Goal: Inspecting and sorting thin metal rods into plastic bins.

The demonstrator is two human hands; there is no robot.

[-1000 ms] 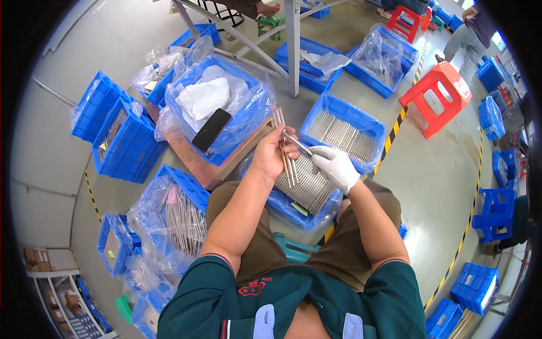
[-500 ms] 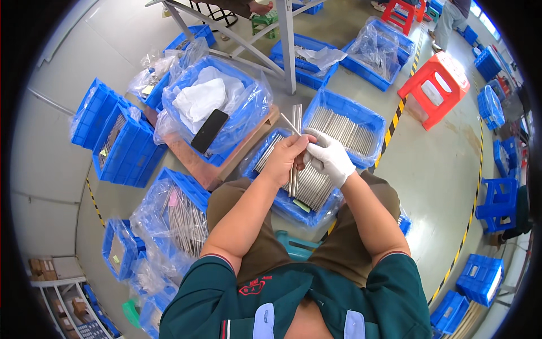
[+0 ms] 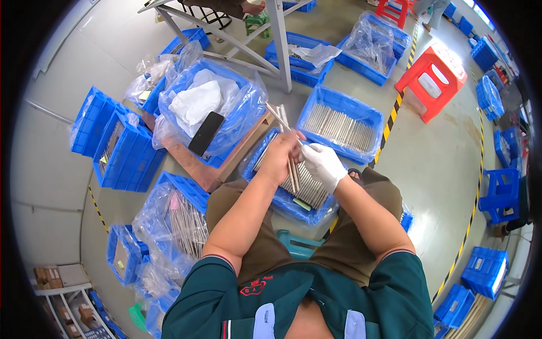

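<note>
My bare left hand [image 3: 280, 155] is closed around a few slim silver metal rods [image 3: 294, 179], whose ends stick out above and below the fist. One rod [image 3: 277, 116] slants across the others, its lower end reaching the fingertips of my right hand [image 3: 323, 164]. That hand wears a white glove, and its fingers are pinched on the rod. Both hands are over a blue crate [image 3: 284, 207] lined with clear plastic, where many similar rods lie side by side. Just beyond it, another blue crate [image 3: 370, 114] holds a row of rods.
A plastic-lined crate [image 3: 230, 160] with white cloth and a black phone [image 3: 206, 133] rests on a wooden pallet [image 3: 195, 169]. Left of my knees, a bagged crate [image 3: 195, 189] holds loose rods. A red stool [image 3: 437, 79] stands right, past striped floor tape [image 3: 393, 116].
The rods in my left hand have tilted to the left at the top. My gloved right hand has moved slightly left and down, with its fingers drawn together more.
</note>
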